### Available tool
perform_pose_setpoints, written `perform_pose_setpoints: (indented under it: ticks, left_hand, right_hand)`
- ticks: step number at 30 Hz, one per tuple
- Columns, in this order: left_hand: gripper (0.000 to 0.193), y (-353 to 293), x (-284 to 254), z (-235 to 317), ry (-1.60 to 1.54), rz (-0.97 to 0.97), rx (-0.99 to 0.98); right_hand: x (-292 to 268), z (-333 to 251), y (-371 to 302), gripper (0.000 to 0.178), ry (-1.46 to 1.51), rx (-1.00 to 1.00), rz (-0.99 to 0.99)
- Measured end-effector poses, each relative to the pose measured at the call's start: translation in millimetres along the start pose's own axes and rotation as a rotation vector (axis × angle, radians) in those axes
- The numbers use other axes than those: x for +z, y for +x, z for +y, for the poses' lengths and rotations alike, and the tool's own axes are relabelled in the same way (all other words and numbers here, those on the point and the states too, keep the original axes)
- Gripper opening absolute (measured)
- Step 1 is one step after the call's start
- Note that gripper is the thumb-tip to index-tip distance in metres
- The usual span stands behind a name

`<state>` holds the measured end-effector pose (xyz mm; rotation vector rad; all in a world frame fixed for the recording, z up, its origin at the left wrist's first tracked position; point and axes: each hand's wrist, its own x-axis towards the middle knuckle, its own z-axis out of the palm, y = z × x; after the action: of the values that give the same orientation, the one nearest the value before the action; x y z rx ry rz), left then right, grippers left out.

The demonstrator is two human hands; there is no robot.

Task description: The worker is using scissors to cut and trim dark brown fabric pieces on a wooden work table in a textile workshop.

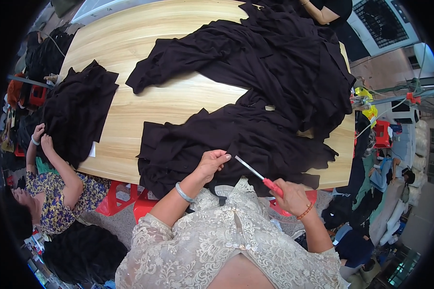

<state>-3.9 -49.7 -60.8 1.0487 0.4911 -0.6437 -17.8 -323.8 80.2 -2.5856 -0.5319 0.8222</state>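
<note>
Pinching the cloth in my left hand, right hand wrapped round the tool at four o'clock, I should keep fabric taut, tip clear.

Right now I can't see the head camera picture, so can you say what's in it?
A right hand holds a red-handled metal tool while the left hand pinches dark cloth by the tool's tip. More dark garments lie on a pale wooden table; at the left, another person's hands are at a dark pile.
</note>
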Motion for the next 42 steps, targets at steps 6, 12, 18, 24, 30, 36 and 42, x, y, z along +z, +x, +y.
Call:
perform_pose_setpoints:
  ticks: [6,12,18,24,30,36,42]
  left_hand:
    - [0.009,-1,0,-11,-0.214,0.019,0.123]
    - [0.01,-2,-4,-5,-0.237,0.101,0.209]
    - [0.015,-8,-14,28,-0.273,0.133,0.277]
    - [0.042,-29,-31,23,-0.238,0.106,0.014]
    - [0.026,-25,-31,-3,-0.017,0.237,0.054]
    - [0.013,-23,-33,-16,-0.178,0.379,0.079]
    - [0.033,-44,-44,-6,0.848,0.352,0.773]
  right_hand:
    - [-11,-21,6,0.025,-0.072,0.096,-0.083]
    - [-11,-26,9,0.024,-0.057,0.021,-0.118]
    - [-2,-22,11,0.028,0.008,-0.015,-0.057]
    - [-6,-24,22,0.025,0.043,0.001,-0.02]
    - [-5,-22,21,0.025,-0.074,-0.029,-0.1]
    - [2,-36,21,0.025,-0.072,-0.086,-0.263]
    - [6,-44,24,0.028,0.018,-0.078,-0.06]
